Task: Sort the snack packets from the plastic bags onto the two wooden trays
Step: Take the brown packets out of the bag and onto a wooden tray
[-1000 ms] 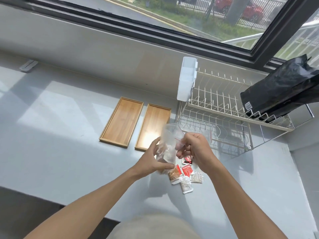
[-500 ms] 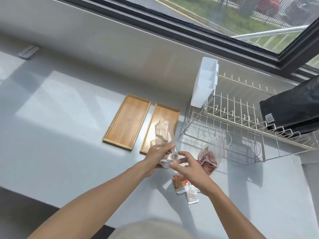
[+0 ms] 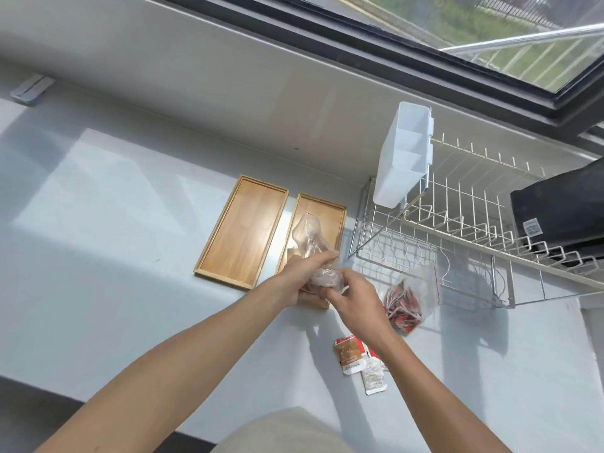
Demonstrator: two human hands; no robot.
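Crumpling clear bag [image 3: 313,253], both hands now over right tray [image 3: 333,220].

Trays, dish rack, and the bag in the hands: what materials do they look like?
Left tray and right tray: likely bamboo or wood, matte, with visible grain and warm tone. Dish rack: thin wire, upper tier seemingly cream-coated, lower tier bare shiny metal. Bag held by left hand and right hand: thin clear plastic film, crinkled and glossy.

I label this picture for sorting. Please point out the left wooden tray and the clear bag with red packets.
left wooden tray [image 3: 243,230]: head view, bare floor
clear bag with red packets [image 3: 412,297]: head view, bag's middle
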